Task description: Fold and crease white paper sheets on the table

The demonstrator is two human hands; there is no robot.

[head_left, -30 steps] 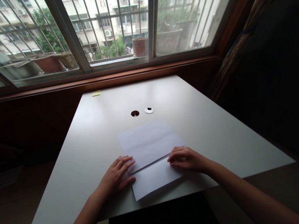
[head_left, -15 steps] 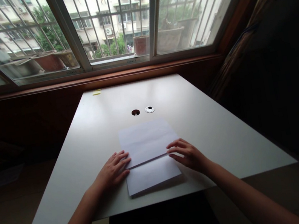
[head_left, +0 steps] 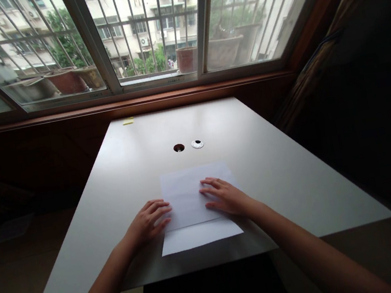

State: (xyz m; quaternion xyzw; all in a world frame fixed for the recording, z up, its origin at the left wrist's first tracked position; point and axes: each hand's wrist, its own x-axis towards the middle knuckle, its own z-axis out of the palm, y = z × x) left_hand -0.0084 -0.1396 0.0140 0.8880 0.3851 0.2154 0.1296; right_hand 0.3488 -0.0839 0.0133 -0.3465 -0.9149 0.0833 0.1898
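White paper (head_left: 185, 196) lies on the white table (head_left: 106, 196) in front of me, with a line running across its lower part. Below that line a strip of paper (head_left: 199, 237) reaches toward the table's near edge. Fingertips of my left hand (head_left: 152, 218) rest at the paper's left edge, fingers apart. My right hand (head_left: 224, 195) lies over the right half of the sheet, its fingers spread. Whether the line is a fold or the edge of an upper sheet I cannot tell.
A round hole (head_left: 179, 148) and a white ring-shaped cover (head_left: 197, 144) are farther back on the table. A yellow sticker (head_left: 128, 121) sits at the far left corner. Beyond stands a barred window (head_left: 146, 29) with flower pots (head_left: 66, 81) outside it.
My right hand has moved left from the paper's right edge onto the sheet. The paper has shifted slightly toward me, and its lower part now lies flatter. My left hand stays at the left edge.
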